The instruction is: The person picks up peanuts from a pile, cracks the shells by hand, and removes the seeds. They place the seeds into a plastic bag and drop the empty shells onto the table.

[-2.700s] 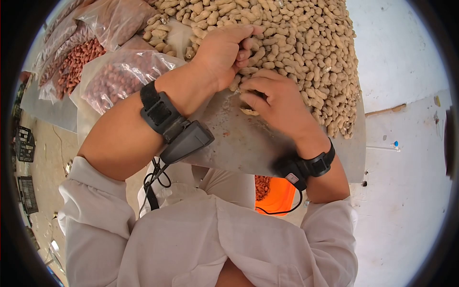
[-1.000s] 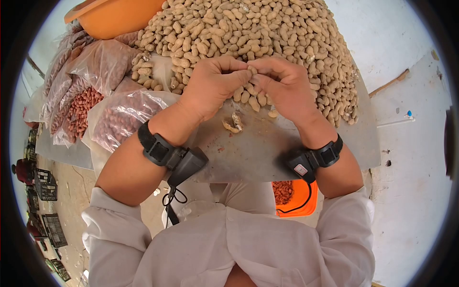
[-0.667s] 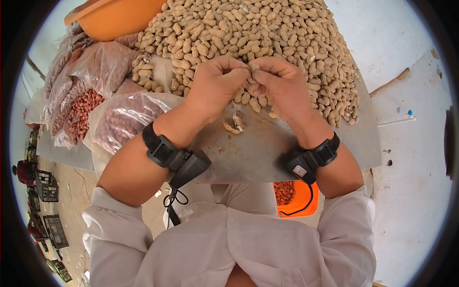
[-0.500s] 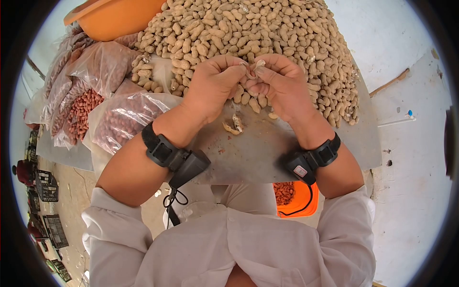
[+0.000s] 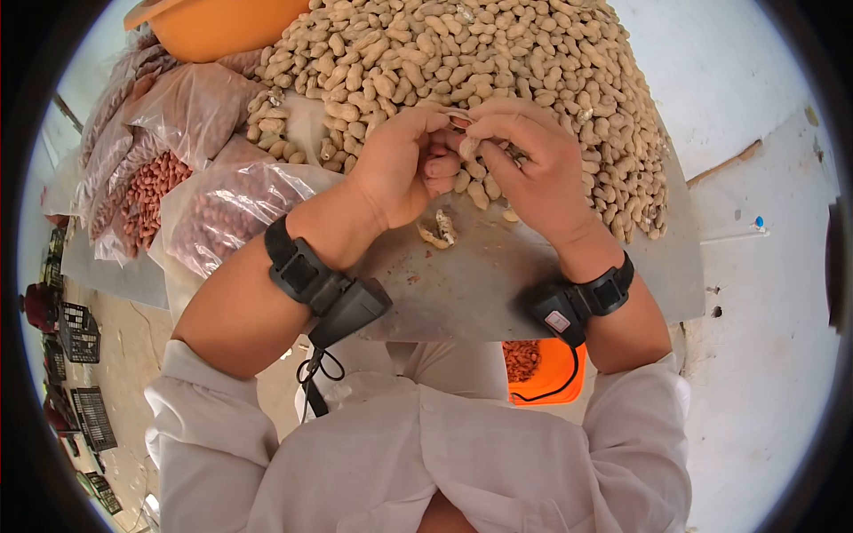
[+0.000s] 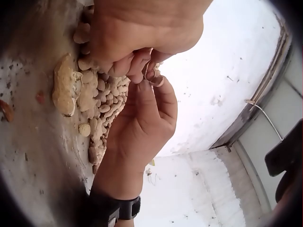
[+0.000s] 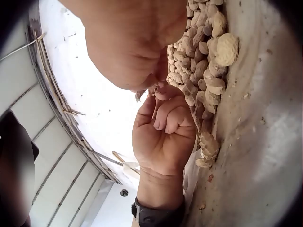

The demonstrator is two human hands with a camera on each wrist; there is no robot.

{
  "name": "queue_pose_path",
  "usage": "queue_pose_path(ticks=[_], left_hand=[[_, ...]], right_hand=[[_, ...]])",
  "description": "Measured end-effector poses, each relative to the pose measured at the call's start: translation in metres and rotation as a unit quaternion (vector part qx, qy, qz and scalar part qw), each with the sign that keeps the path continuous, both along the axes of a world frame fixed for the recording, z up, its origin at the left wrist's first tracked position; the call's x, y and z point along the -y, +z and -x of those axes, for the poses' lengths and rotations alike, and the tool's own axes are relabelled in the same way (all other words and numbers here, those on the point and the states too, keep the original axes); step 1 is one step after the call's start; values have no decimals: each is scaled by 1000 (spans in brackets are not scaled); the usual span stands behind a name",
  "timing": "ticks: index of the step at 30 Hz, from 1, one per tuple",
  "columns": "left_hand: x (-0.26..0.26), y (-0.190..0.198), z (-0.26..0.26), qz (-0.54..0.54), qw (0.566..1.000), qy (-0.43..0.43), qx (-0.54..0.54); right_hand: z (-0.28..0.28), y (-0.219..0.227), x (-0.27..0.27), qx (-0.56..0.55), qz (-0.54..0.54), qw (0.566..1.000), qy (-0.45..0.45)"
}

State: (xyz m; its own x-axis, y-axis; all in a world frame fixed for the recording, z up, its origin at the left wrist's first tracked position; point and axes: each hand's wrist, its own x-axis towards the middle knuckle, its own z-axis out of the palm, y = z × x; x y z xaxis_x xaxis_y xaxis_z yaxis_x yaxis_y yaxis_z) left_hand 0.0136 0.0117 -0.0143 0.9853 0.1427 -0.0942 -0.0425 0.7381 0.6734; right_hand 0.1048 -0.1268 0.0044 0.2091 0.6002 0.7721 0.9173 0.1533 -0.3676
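In the head view both hands meet over the near edge of a big heap of unshelled peanuts (image 5: pixel 498 62). My left hand (image 5: pixel 391 173) pinches one part of a split peanut at thumb and forefinger, its other fingers curled in. A reddish kernel (image 5: pixel 458 123) shows at those fingertips. Between the right hand's (image 5: pixel 542 169) thumb and forefinger is a pale piece of peanut shell (image 5: pixel 470 148). From the left wrist, the opened shell (image 6: pixel 156 81) appears at the meeting fingertips. A broken empty shell (image 5: pixel 437 233) lies on the grey tabletop (image 5: pixel 444 293) below the hands.
Clear plastic bags of red kernels (image 5: pixel 235 213) lie on the left, beside loose kernels (image 5: pixel 153 195). An orange basin (image 5: pixel 222 31) stands at the back left. Below the table is an orange container (image 5: pixel 560 373) with reddish bits. A white wall (image 5: pixel 755 266) borders the right.
The hands, earlier working separately at the heap, came together on a whole peanut. It has since split, and the shell parts have moved slightly apart. The broken shell has come to lie on the tabletop.
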Motion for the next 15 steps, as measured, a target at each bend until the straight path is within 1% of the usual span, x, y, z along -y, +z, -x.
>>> queue_pose_path(ticks=[2, 5, 8, 11, 14, 15], left_hand=[[-2, -2, -1, 33, 999, -18, 1], [-1, -1, 0, 53, 998, -12, -21], [1, 1, 1, 39, 998, 7, -55], [-1, -3, -1, 33, 999, -4, -43], [0, -4, -1, 21, 1000, 8, -22], [0, -4, -1, -8, 1000, 8, -20]], right_hand=[[3, 4, 0, 46, 6, 999, 1], [2, 5, -1, 104, 3, 995, 0], [1, 4, -1, 147, 8, 989, 1], [0, 4, -2, 140, 6, 990, 2], [3, 5, 0, 83, 18, 996, 5], [2, 4, 1, 37, 19, 999, 16]])
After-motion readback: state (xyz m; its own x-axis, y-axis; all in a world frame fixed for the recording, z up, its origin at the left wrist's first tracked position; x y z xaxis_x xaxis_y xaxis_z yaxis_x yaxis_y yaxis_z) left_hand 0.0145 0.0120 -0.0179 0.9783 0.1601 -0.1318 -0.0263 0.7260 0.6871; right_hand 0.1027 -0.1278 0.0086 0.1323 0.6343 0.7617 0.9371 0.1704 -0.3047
